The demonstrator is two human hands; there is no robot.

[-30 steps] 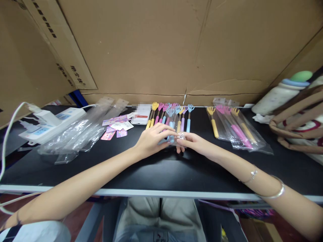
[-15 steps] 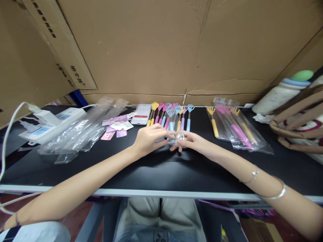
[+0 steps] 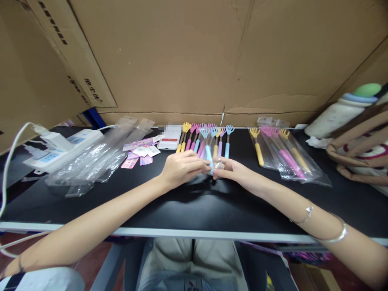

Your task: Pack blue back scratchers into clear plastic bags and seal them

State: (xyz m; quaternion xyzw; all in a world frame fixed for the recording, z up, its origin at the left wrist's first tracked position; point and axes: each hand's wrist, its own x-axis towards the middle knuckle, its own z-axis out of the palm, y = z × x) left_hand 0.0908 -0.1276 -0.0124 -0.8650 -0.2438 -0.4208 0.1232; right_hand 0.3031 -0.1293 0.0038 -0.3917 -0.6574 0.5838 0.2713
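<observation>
My left hand point(image 3: 180, 167) and my right hand point(image 3: 233, 171) meet at the middle of the black table point(image 3: 194, 210). Together they pinch a light-blue back scratcher point(image 3: 208, 151) that lies partly inside a clear plastic bag point(image 3: 218, 163). The left fingers close on the scratcher's handle end, while the right fingers grip the crinkled bag. Just beyond the hands lies a row of loose back scratchers point(image 3: 206, 139) in yellow, pink, blue and purple.
Bagged scratchers point(image 3: 280, 151) lie to the right. A pile of empty clear bags point(image 3: 93, 159) and a white power strip point(image 3: 57, 147) sit at the left, with small cards point(image 3: 141, 153) and a phone point(image 3: 169, 139) behind. Cardboard walls stand at the back. A woven bag point(image 3: 360, 155) and bottle point(image 3: 342, 113) are far right.
The blue scratcher has slid further away from me between the hands, its head now up among the row. Both hands have closed in slightly around its handle end.
</observation>
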